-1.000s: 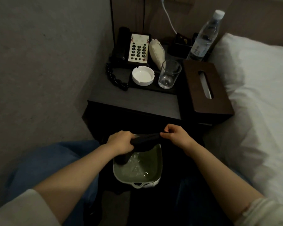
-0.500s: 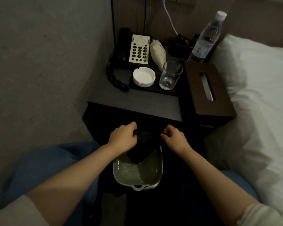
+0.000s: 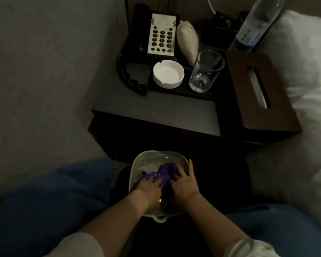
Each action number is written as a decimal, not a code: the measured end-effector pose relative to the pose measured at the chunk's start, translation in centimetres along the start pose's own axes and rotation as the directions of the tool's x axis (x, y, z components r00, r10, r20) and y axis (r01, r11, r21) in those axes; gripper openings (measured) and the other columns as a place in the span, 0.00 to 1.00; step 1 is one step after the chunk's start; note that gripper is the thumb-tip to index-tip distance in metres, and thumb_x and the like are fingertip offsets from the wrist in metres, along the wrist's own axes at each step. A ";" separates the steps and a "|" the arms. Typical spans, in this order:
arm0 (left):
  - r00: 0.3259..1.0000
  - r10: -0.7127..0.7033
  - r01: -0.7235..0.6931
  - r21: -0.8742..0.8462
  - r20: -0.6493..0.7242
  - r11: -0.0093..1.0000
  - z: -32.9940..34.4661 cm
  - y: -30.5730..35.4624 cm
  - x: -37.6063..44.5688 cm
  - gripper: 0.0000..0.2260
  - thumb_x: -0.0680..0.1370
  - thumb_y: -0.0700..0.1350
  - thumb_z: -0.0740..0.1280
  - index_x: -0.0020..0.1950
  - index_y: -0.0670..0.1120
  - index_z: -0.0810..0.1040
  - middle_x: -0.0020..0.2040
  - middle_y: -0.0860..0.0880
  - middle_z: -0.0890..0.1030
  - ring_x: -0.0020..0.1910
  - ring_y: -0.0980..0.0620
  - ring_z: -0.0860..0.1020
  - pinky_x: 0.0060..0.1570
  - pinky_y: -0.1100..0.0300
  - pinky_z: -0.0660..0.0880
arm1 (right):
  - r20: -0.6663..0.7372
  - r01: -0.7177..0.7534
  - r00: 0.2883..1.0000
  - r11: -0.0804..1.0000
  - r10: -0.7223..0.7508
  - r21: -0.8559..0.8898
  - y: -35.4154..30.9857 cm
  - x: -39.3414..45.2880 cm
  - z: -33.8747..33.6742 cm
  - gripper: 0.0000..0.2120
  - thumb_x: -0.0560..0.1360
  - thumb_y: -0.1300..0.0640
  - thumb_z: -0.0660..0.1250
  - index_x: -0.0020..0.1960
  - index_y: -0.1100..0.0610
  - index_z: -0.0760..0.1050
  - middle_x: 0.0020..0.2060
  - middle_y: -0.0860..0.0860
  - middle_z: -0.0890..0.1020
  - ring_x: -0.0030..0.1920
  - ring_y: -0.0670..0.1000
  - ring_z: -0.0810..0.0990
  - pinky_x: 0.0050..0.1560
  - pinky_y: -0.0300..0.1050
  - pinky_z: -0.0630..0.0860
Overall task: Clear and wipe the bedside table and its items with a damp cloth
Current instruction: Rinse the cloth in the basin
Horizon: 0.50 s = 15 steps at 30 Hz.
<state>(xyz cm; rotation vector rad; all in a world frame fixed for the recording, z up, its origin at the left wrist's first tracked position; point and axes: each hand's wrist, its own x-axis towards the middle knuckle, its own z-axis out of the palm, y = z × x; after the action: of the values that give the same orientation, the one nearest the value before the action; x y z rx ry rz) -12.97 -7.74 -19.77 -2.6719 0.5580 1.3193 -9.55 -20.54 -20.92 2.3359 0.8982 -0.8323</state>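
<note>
Showing the scene from the head view, the bed (image 3: pixel 304 80) lay to the right of the desk (image 3: pixel 156 112), touching its side. A brown tissue box (image 3: pixel 259 93) sat on the desk's right edge. At the desk's back left stood a black telephone (image 3: pixel 156 34) with its coiled cord trailing forward; a water bottle (image 3: pixel 256 26) stood at the back right. A white packet (image 3: pixel 187 41) leaned just right of the telephone. On a dark tray mid-desk stood a clear glass (image 3: pixel 204 71) and, to its left, a white ashtray (image 3: pixel 168 74). In front of the desk, lower down, a pale basin (image 3: pixel 137 164) held water and the purple cloth (image 3: pixel 163 174). Both hands were in the basin: the left hand (image 3: pixel 149 186) pressed the cloth with fingers extended, its grip released; the right hand (image 3: pixel 184 184) lay likewise on the cloth's right end, fingers spread.
</note>
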 end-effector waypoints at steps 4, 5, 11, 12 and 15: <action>0.997 0.001 -0.002 0.015 0.072 1.000 0.6 0.1 1.5 0.24 0.81 0.46 0.58 0.77 0.46 0.60 0.79 0.46 0.42 0.77 0.39 0.45 0.74 0.43 0.49 | 0.076 0.051 0.996 0.998 -0.049 -0.032 -0.9 0.7 1.0 0.30 0.79 0.41 0.58 0.78 0.48 0.58 0.79 0.52 0.49 0.77 0.58 0.32 0.56 0.71 0.19; 0.997 -0.004 0.004 0.002 0.080 1.000 0.7 0.1 1.9 0.24 0.81 0.46 0.60 0.77 0.47 0.60 0.79 0.46 0.43 0.77 0.38 0.45 0.74 0.44 0.48 | 0.083 0.056 0.995 0.998 -0.054 -0.017 -1.0 0.9 1.0 0.29 0.80 0.42 0.56 0.78 0.48 0.57 0.80 0.51 0.49 0.77 0.58 0.33 0.56 0.70 0.20; 0.997 0.007 -0.004 -0.042 0.078 0.999 0.3 0.1 1.6 0.20 0.81 0.45 0.60 0.73 0.45 0.67 0.77 0.44 0.58 0.74 0.38 0.59 0.72 0.44 0.57 | 0.124 0.060 0.990 0.997 -0.065 0.044 -0.9 0.7 0.1 0.25 0.80 0.42 0.57 0.75 0.48 0.64 0.78 0.51 0.58 0.79 0.56 0.38 0.64 0.68 0.25; 0.998 0.020 -0.017 -0.057 0.063 0.998 -0.1 0.0 1.0 0.18 0.81 0.44 0.60 0.71 0.44 0.69 0.74 0.43 0.64 0.71 0.39 0.64 0.69 0.46 0.62 | 0.105 0.048 0.993 0.996 -0.055 0.071 -0.7 0.3 -0.4 0.24 0.80 0.44 0.57 0.74 0.48 0.66 0.77 0.52 0.61 0.79 0.55 0.42 0.65 0.69 0.25; 0.998 0.056 -0.049 -0.172 0.032 0.984 -1.7 -0.8 -0.8 0.13 0.79 0.42 0.61 0.63 0.42 0.75 0.63 0.41 0.76 0.60 0.41 0.76 0.56 0.52 0.72 | 0.042 0.002 0.999 0.973 -0.011 0.229 0.4 -0.8 -2.6 0.22 0.77 0.47 0.61 0.70 0.49 0.71 0.68 0.52 0.75 0.76 0.54 0.60 0.69 0.71 0.30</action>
<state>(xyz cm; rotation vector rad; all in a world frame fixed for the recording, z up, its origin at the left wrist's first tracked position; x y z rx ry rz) -11.84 -7.17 -18.14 -2.7791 0.5373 1.4924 -8.82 -19.56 -18.49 2.5011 0.8301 -1.0338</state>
